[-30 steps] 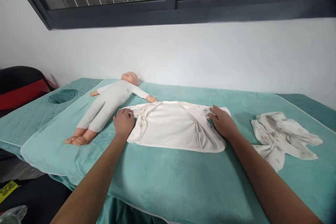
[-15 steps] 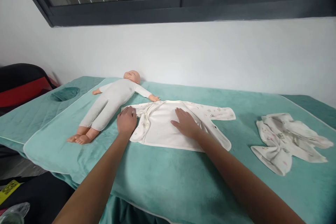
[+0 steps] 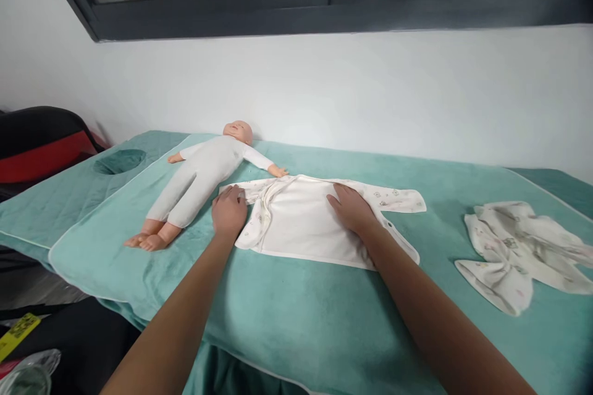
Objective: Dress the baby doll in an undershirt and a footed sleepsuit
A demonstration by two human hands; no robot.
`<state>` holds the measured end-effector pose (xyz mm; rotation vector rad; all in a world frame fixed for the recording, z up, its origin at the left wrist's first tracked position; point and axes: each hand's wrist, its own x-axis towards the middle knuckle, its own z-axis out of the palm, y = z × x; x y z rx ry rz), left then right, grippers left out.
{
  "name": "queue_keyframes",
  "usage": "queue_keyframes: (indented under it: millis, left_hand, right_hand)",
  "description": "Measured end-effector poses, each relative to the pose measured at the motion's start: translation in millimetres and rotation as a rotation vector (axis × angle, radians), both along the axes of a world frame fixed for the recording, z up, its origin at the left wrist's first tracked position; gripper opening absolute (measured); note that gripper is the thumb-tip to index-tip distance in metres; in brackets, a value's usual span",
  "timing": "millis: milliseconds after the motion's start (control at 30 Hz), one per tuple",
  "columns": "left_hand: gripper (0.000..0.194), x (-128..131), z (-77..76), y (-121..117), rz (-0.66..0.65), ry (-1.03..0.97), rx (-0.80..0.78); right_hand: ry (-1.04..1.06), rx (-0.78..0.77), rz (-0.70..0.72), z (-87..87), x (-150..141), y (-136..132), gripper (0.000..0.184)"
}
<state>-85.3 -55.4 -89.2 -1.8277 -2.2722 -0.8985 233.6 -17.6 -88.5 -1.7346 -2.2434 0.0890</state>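
Observation:
A white baby shirt [image 3: 306, 228] with long printed sleeves lies spread open on the teal bed cover, its plain inside facing up. My left hand [image 3: 229, 213] rests on the end of its left sleeve, fingers down on the cloth and partly hidden. Over the right part of the shirt's body lies my right hand [image 3: 353, 208], palm down with the fingers stretched out and the thumb apart. Just beyond my left hand, a baby doll [image 3: 204, 166] in a white bodysuit lies on its back, one hand near the shirt's upper edge.
Crumpled printed baby clothing [image 3: 514, 253] lies to the right on the teal cover [image 3: 287, 315]. A face hole [image 3: 119, 162] opens in the bed at the left. A black and red chair back [image 3: 41, 148] stands beyond it. Behind are a white wall and a barred window.
My right hand has slid to the right across the shirt. My left hand stays on the sleeve. The whole view has shifted slightly.

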Motion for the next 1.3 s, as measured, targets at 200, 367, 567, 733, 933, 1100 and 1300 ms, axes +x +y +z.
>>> queue_keyframes:
  millis: [200, 367, 567, 733, 933, 1100, 1300]
  left_hand:
    - [0.036, 0, 1.6, 0, -0.008, -0.008, 0.005]
    - [0.035, 0, 3.4, -1, -0.011, -0.017, 0.008]
    - [0.036, 0, 2.0, 0, -0.01, -0.022, 0.014]
    - [0.034, 0, 2.3, 0, -0.015, -0.022, 0.012]
    - [0.034, 2, 3.9, -1, -0.01, -0.029, 0.011]
    - [0.034, 2, 3.2, 0, -0.008, -0.032, 0.013]
    - [0.035, -1, 1.2, 0, -0.021, -0.035, 0.032]
  right_hand:
    - [-0.027, 0.021, 0.033, 1.1, 0, -3, 0.052]
    - [-0.095, 0.016, 0.175, -4.0, -31, -17, 0.056]
    - [-0.102, -0.064, 0.183, -2.8, -75, -2, 0.067]
    - [-0.065, -0.056, 0.14, -4.5, -111, 9, 0.068]
    - [0.015, -0.046, 0.089, -9.7, -148, 2, 0.073]
    - [0.041, -0.035, 0.098, -10.7, -160, -6, 0.072]
    - [0.046, -0.008, 0.116, -10.4, -160, -15, 0.066]
